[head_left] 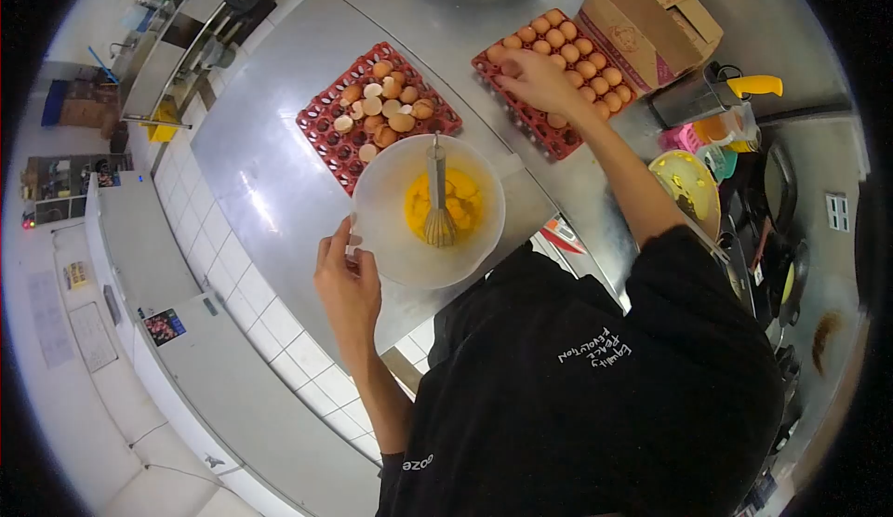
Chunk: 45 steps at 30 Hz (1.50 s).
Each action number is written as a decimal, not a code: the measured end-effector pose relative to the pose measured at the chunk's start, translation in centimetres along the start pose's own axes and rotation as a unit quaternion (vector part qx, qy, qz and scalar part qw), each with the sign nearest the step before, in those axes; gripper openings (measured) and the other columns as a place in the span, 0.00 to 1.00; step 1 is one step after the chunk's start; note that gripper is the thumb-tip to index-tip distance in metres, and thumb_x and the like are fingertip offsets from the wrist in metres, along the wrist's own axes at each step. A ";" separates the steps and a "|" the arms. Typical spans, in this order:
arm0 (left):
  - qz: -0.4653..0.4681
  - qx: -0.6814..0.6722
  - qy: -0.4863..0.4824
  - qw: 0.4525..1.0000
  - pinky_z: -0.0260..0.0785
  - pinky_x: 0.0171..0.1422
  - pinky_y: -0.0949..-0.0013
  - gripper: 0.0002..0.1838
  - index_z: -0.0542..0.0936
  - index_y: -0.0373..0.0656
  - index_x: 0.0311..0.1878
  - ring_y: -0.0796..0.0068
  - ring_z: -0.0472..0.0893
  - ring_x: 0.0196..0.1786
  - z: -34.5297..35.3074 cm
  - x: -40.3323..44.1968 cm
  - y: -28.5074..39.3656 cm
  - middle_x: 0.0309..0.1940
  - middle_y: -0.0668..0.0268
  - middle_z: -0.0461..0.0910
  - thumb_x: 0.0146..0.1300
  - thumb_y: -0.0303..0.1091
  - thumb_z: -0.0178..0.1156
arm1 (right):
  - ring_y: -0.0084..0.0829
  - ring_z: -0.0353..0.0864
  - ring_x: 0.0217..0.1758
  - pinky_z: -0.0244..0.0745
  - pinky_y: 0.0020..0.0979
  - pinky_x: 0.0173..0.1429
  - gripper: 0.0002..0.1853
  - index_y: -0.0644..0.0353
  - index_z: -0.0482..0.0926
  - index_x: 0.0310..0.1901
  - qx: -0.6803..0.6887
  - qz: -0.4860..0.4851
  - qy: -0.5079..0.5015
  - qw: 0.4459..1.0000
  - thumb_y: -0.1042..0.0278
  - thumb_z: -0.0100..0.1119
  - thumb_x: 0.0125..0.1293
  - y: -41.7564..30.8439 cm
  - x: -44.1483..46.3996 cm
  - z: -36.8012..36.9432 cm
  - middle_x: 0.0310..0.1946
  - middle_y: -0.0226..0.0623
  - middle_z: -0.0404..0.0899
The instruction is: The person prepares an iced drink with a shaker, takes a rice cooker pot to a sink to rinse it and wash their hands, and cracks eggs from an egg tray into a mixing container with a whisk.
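A translucent mixing bowl (pixel 372 238) sits near the front of the metal table, with yellow broken eggs (pixel 465 203) inside. A wire whisk (pixel 437 196) stands in it, handle toward the far rim. My left hand (pixel 349 280) grips the bowl's near-left rim, thumb and fingers closed on it. Over the red tray of brown eggs (pixel 583 68), my right hand (pixel 538 82) reaches down with curled fingers; whatever lies under the fingertips is hidden. Cracked eggshells (pixel 391 103) are heaped on another red egg tray (pixel 321 126) beyond the bowl.
An open cardboard box (pixel 642 29) stands behind the egg tray. Farther right are a container with a yellow handle (pixel 755 86), a pink container (pixel 682 138) and a yellow-smeared bowl (pixel 684 182). Several dark pans (pixel 779 182) line the right side. A white-tiled floor (pixel 270 322) shows at left.
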<state>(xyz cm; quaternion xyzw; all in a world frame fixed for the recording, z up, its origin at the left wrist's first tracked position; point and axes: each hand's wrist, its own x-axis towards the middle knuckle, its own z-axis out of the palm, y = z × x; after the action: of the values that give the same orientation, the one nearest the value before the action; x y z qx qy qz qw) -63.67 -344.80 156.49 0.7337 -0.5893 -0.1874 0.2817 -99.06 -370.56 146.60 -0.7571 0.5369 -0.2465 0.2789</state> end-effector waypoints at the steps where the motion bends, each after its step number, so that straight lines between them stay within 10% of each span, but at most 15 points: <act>1: -0.030 -0.028 -0.020 0.999 0.77 0.41 0.70 0.30 0.85 0.45 0.73 0.75 0.81 0.34 -0.4 0.1 0.2 0.45 0.58 0.86 0.67 0.19 0.60 | 0.52 0.90 0.52 0.85 0.49 0.54 0.13 0.58 0.84 0.51 -0.042 0.040 -0.010 0.998 0.62 0.70 0.71 2.3 -2.4 -1.3 0.48 0.43 0.90; 4: -0.031 -0.039 -0.024 0.998 0.76 0.40 0.72 0.31 0.85 0.46 0.74 0.79 0.79 0.31 -0.5 0.0 0.2 0.47 0.60 0.84 0.67 0.18 0.58 | 0.51 0.90 0.52 0.85 0.52 0.53 0.16 0.58 0.82 0.55 -0.234 0.087 -0.030 0.968 0.63 0.71 0.69 5.8 -8.4 -2.5 0.52 0.40 0.88; 17: -0.086 -0.080 -0.008 0.993 0.76 0.39 0.71 0.30 0.86 0.43 0.71 0.79 0.77 0.27 -2.3 -2.9 -1.8 0.49 0.61 0.84 0.66 0.17 0.58 | 0.54 0.89 0.49 0.87 0.50 0.52 0.29 0.62 0.76 0.66 -0.222 0.129 0.089 0.962 0.64 0.70 0.65 6.4 -9.4 3.2 0.48 0.53 0.83; 19: -0.094 -0.084 -0.005 0.992 0.75 0.38 0.71 0.29 0.86 0.43 0.71 0.78 0.77 0.28 -2.6 -3.5 -2.4 0.49 0.61 0.84 0.67 0.18 0.59 | 0.45 0.88 0.46 0.88 0.44 0.50 0.28 0.61 0.74 0.69 -0.116 0.090 0.201 0.968 0.65 0.66 0.69 7.4 -9.1 3.0 0.50 0.49 0.84; 21: -0.106 -0.084 0.001 0.991 0.75 0.38 0.71 0.29 0.86 0.43 0.72 0.78 0.78 0.28 -3.2 -4.3 -2.4 0.49 0.60 0.84 0.67 0.18 0.59 | 0.36 0.85 0.46 0.86 0.38 0.54 0.25 0.63 0.73 0.71 0.517 0.296 0.043 0.802 0.67 0.60 0.75 4.5 -9.5 1.2 0.55 0.43 0.82; 23: -0.094 -0.032 0.021 0.995 0.76 0.44 0.67 0.28 0.85 0.43 0.72 0.71 0.83 0.38 -3.3 -4.3 -1.0 0.49 0.59 0.83 0.69 0.20 0.63 | 0.35 0.84 0.50 0.85 0.39 0.57 0.23 0.63 0.73 0.70 0.646 0.253 -0.050 0.718 0.68 0.59 0.77 -0.7 -10.7 -0.1 0.56 0.42 0.81; 26: 0.052 0.075 0.182 0.979 0.75 0.48 0.66 0.26 0.84 0.44 0.71 0.70 0.81 0.44 -2.2 -4.0 -0.2 0.52 0.60 0.83 0.70 0.23 0.69 | 0.34 0.82 0.56 0.83 0.41 0.62 0.20 0.65 0.75 0.69 0.500 0.081 -0.118 0.854 0.70 0.58 0.79 -11.1 -12.4 -2.0 0.57 0.42 0.79; 27: 0.049 0.075 0.184 0.979 0.75 0.48 0.66 0.26 0.84 0.44 0.71 0.70 0.81 0.44 -2.0 -4.0 0.6 0.52 0.60 0.83 0.70 0.23 0.69 | 0.37 0.83 0.55 0.83 0.42 0.61 0.21 0.64 0.75 0.68 0.354 -0.109 -0.060 0.927 0.72 0.60 0.77 -13.0 -12.6 -1.6 0.57 0.43 0.80; 30: 0.062 0.010 0.170 0.983 0.74 0.52 0.64 0.26 0.84 0.45 0.69 0.68 0.81 0.49 -0.9 -3.7 2.9 0.51 0.62 0.84 0.67 0.24 0.73 | 0.50 0.85 0.54 0.82 0.46 0.60 0.23 0.62 0.76 0.67 0.104 -0.360 0.026 0.927 0.74 0.65 0.71 -15.0 -13.2 0.1 0.58 0.50 0.78; 43: 0.138 -0.212 0.001 0.967 0.82 0.57 0.63 0.32 0.81 0.43 0.72 0.64 0.89 0.55 2.6 -2.1 6.2 0.64 0.57 0.83 0.64 0.19 0.75 | 0.50 0.86 0.59 0.82 0.41 0.63 0.26 0.65 0.76 0.70 -0.023 -0.294 -0.087 0.952 0.75 0.68 0.71 -17.1 -13.2 0.9 0.61 0.49 0.75; 45: 0.133 -0.227 0.003 0.965 0.83 0.57 0.64 0.32 0.82 0.42 0.72 0.64 0.89 0.56 2.7 -2.4 6.0 0.64 0.56 0.83 0.64 0.18 0.75 | 0.49 0.86 0.61 0.80 0.42 0.65 0.22 0.64 0.77 0.67 0.150 -0.233 -0.067 0.958 0.71 0.67 0.75 -18.1 -13.6 1.1 0.60 0.52 0.80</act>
<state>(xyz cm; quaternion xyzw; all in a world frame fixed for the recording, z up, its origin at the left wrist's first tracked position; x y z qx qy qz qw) -70.39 -343.91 158.03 0.5659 -0.6229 -0.2749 0.4650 -90.19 -352.58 157.22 -0.8256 0.2822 -0.3311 0.3594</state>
